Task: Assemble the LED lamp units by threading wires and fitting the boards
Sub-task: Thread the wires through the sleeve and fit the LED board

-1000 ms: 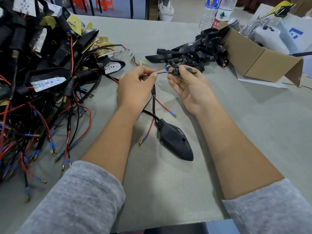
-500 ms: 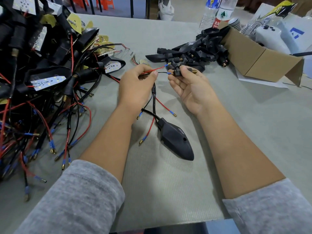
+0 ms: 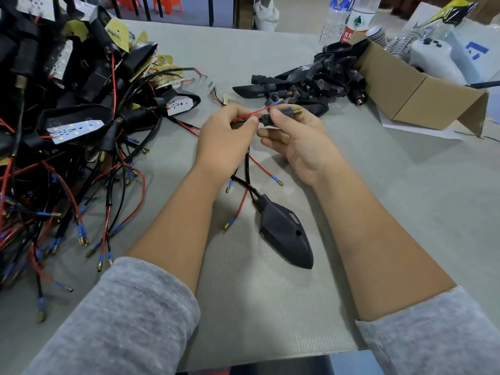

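Near the bench's [image 3: 405, 212] front edge we see a smooth black teardrop lamp shell [image 3: 284, 234]. Mid-bench, our left hand [image 3: 224, 142] pinches a red wire [image 3: 257, 112]; our right hand [image 3: 300, 136] grips a brass-tipped black stem [image 3: 286, 112]. Tangled wired lamps [image 3: 75, 125] crowd the left edge, a cardboard box [image 3: 416, 90] the far right corner.

Legible: red label on clear water bottle [image 3: 356, 20] w/ white chars "农夫", green tree emblem above; blue angular "A"-like logo on white bag [image 3: 475, 50]; print on yellow tags [image 3: 118, 36] and 2nd bottle's blue label [image 3: 337, 4] too blurred to read.
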